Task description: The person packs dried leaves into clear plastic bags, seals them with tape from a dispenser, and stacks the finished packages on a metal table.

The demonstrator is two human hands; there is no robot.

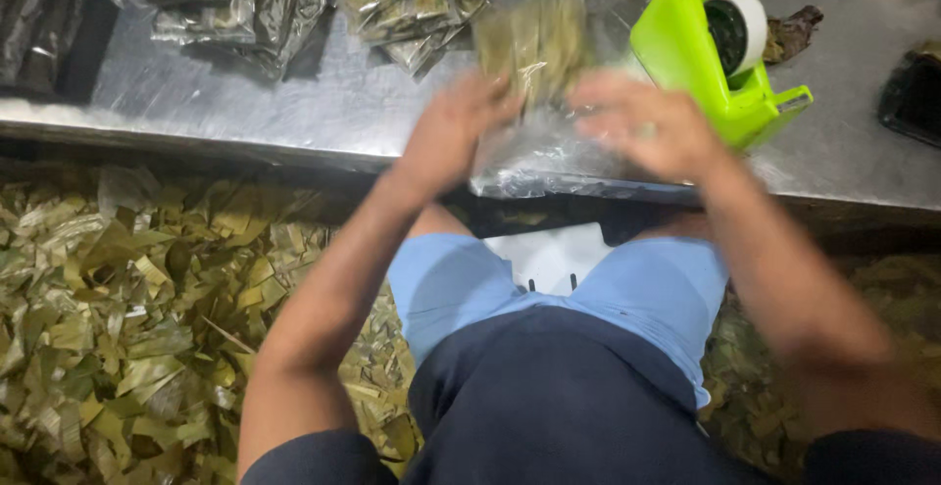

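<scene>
Our left hand (453,127) grips the left edge of a clear plastic bag of folded green leaves (537,103), fingers curled against it, though motion blur hides how tightly they close. Our right hand (647,122) presses on the bag's right side with fingers spread over the plastic; we cannot tell whether it truly grips. We hold the bag at the near edge of the steel surface (343,103), its lower end overhanging slightly. Just right of it stands a bright green tape dispenser (720,49) with a white roll. Farther back lie more packed leaf bags (235,5). Below the surface, loose leaf scraps (127,328) cover the floor on both sides of our lap.
</scene>
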